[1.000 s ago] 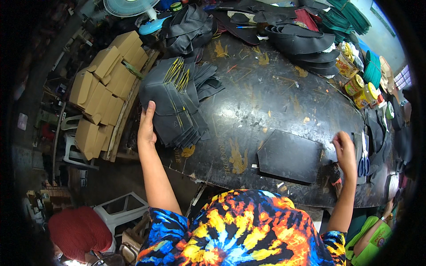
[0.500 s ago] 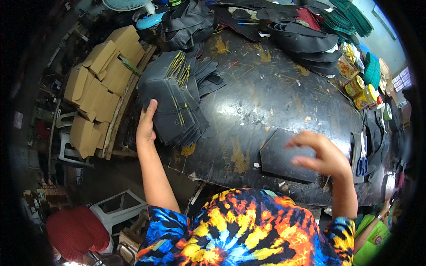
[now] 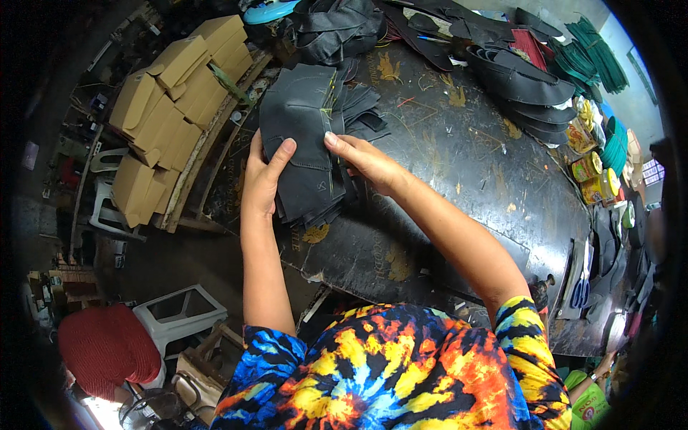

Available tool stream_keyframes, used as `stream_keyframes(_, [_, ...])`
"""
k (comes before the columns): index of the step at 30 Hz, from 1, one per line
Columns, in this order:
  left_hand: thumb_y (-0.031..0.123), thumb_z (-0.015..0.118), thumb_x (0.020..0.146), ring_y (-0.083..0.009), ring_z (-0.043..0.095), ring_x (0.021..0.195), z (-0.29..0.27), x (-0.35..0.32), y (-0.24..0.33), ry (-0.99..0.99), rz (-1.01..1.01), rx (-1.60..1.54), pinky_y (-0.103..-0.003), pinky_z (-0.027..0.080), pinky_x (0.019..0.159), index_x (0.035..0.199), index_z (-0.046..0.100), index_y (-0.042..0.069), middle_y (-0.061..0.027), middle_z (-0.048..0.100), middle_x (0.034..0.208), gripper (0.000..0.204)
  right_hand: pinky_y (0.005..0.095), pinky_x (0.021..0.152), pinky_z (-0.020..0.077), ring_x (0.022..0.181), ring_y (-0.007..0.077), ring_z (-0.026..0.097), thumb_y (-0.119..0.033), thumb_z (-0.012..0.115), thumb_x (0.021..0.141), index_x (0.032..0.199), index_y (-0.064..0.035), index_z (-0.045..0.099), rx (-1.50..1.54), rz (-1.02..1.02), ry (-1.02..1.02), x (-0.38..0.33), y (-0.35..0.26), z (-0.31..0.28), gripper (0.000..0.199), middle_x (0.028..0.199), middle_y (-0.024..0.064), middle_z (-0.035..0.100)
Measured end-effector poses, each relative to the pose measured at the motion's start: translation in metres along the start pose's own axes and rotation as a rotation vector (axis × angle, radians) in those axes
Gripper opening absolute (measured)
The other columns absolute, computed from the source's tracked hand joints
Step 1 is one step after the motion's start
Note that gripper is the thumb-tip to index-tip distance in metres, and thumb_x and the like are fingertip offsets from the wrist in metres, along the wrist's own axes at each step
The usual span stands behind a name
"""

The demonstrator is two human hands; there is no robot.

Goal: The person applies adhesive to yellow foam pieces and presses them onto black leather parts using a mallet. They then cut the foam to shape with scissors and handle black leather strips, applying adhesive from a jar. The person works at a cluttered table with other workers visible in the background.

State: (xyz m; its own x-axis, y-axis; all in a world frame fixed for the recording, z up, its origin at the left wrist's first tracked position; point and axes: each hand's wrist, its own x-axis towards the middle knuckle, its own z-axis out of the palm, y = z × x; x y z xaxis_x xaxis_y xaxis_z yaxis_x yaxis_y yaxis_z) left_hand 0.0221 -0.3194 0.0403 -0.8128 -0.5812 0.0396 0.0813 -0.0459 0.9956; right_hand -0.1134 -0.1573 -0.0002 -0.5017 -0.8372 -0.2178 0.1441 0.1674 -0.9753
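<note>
A thick stack of black leather-like cut pieces (image 3: 299,115), with stitched seams and yellow threads along the right edge, lies at the left of the dark table. My left hand (image 3: 266,175) grips its left side, thumb on top and fingers around the edge. On the opposite side my right hand (image 3: 365,161) holds the stack, its thumb laid on the top piece and its other fingers mostly hidden. More black strips (image 3: 365,107) fan out behind the stack to the right.
Brown cardboard boxes (image 3: 168,118) are piled left of the table. Black curved pieces (image 3: 519,79) lie at the far right, near yellow-lidded tubs (image 3: 588,168). Blue-handled scissors (image 3: 581,287) rest by the right edge. A person in a red top (image 3: 107,351) is at lower left.
My right hand has moved left from above the dark flat piece to the stack and taken hold of it. The stack's edges are drawn closer together, less fanned.
</note>
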Motion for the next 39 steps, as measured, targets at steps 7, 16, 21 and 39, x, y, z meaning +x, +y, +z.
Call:
stream_keyframes(7, [0.036,0.085,0.084,-0.0278,0.056,0.127,0.022,-0.007,0.003,0.014,0.131,0.175,-0.037,0.046,0.106,0.152,0.035,-0.004,-0.0233,0.054,0.141,0.094,0.0412,0.113,0.0382,0.136,0.0333,0.048,-0.07,0.069,0.084,0.148,0.0096,0.041,0.312,-0.141,-0.122,-0.002,-0.006,0.002,0.106,0.145,0.0258,0.05])
stream_keyframes(16, [0.028,0.079,0.088,-0.0381,0.041,0.144,0.069,-0.038,-0.01,0.041,0.367,0.529,-0.045,0.031,0.119,0.158,0.026,-0.002,-0.0298,0.035,0.157,0.093,0.0488,0.112,0.0433,0.129,0.0326,0.058,-0.058,0.071,0.089,0.144,-0.0039,0.053,0.73,0.022,-0.156,-0.021,0.01,-0.037,0.079,0.141,0.0168,0.06])
stream_keyframes(21, [0.033,0.078,0.089,-0.0396,0.023,0.153,0.089,-0.06,-0.028,0.045,0.516,0.547,-0.047,0.02,0.124,0.159,0.016,-0.003,-0.0298,0.026,0.162,0.1,0.0504,0.112,0.0431,0.129,0.0327,0.059,-0.059,0.076,0.083,0.142,-0.0044,0.055,0.762,-0.032,-0.132,-0.018,0.04,-0.064,0.083,0.139,0.0166,0.062])
stream_keyframes(39, [0.018,0.067,0.1,-0.0215,0.065,0.105,0.051,-0.016,-0.056,0.211,0.219,0.209,-0.031,0.054,0.087,0.144,0.044,-0.002,-0.0189,0.047,0.139,0.053,0.0466,0.113,0.0396,0.129,0.0302,0.054,-0.036,0.085,0.078,0.147,-0.0012,0.044,0.606,-0.08,-0.151,-0.025,0.031,-0.061,0.087,0.141,0.0156,0.057])
